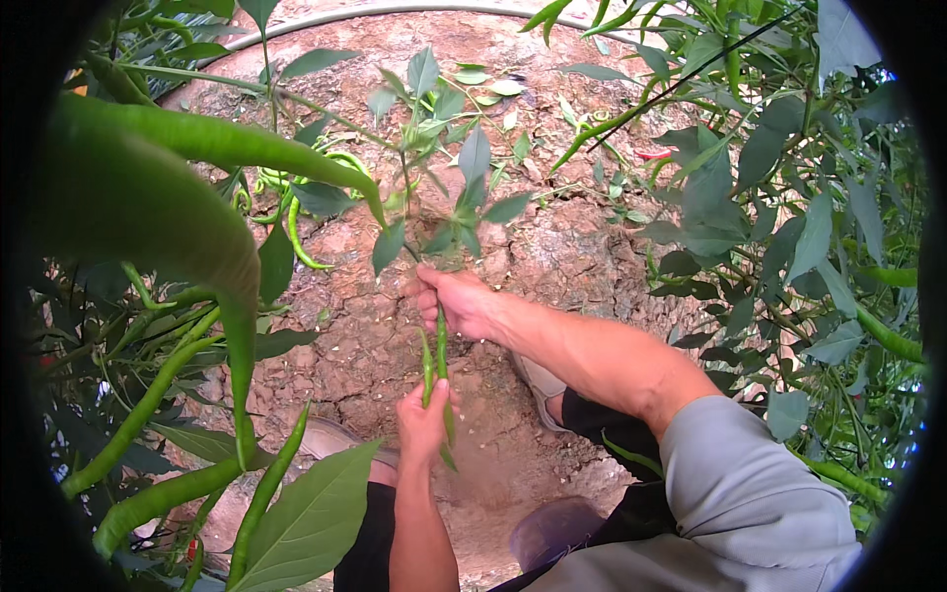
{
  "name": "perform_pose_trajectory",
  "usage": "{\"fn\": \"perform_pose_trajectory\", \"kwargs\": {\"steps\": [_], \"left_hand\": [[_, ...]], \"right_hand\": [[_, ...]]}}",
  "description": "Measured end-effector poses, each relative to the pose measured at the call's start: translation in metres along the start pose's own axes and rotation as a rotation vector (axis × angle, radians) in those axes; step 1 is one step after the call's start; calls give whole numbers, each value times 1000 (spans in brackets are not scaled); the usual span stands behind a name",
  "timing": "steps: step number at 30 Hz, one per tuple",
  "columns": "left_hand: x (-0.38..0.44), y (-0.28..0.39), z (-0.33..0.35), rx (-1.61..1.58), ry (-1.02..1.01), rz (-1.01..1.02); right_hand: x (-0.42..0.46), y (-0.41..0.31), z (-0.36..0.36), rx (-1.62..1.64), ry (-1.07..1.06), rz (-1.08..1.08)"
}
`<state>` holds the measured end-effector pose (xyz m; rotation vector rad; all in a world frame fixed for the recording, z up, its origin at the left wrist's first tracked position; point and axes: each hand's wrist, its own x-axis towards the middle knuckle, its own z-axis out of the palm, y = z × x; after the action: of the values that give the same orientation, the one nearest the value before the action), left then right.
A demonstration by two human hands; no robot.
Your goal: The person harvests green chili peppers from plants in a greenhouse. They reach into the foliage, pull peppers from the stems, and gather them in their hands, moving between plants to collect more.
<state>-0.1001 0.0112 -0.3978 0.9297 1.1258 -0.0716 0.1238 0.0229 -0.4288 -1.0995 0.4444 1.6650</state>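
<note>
My left hand [425, 422] is closed around slender green chili peppers [427, 366], whose tips show below the fingers. Just above it, my right hand [460, 302] pinches the dark stem of a leafy pepper branch [412, 251]. One long green chili pepper [442, 344] runs between the two hands; whether it is still joined to the branch is hidden by the right fingers. The branch's leaves [470, 211] spread over the ground beyond the right hand.
Pepper plants [769, 207] crowd the right side. Large hanging chilies [244, 144] and a broad leaf [307, 510] stand close at left. Picked-looking chilies [294, 226] lie on cracked soil [355, 296]. A pale hose [355, 12] curves across the back. A dark rounded object [551, 529] sits between my legs.
</note>
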Motion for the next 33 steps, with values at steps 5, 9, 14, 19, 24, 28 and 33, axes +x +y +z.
{"fn": "perform_pose_trajectory", "kwargs": {"steps": [5, 9, 14, 19, 24, 28, 33], "left_hand": [[-5, 17, -13, 68, -20, -23], [-4, -1, -38, 117, -18, -95], [-1, -11, -50, 25, 112, -147], [2, -9, -43, -1, 147, -167], [3, -18, -40, 8, 159, -167], [9, -25, -37, -13, 160, -177], [14, -20, -28, -19, 125, -188]], "right_hand": [[27, -15, -30, 68, 387, -202], [33, -28, -114, -1801, 542, -600], [-9, -49, -145, -2096, 112, 69], [-6, -102, -172, -1523, 882, -355], [7, -156, -174, -1314, 1237, -678], [7, -182, -229, -1231, 1458, -377], [-13, -160, -282, -1292, 1357, -90]]}}
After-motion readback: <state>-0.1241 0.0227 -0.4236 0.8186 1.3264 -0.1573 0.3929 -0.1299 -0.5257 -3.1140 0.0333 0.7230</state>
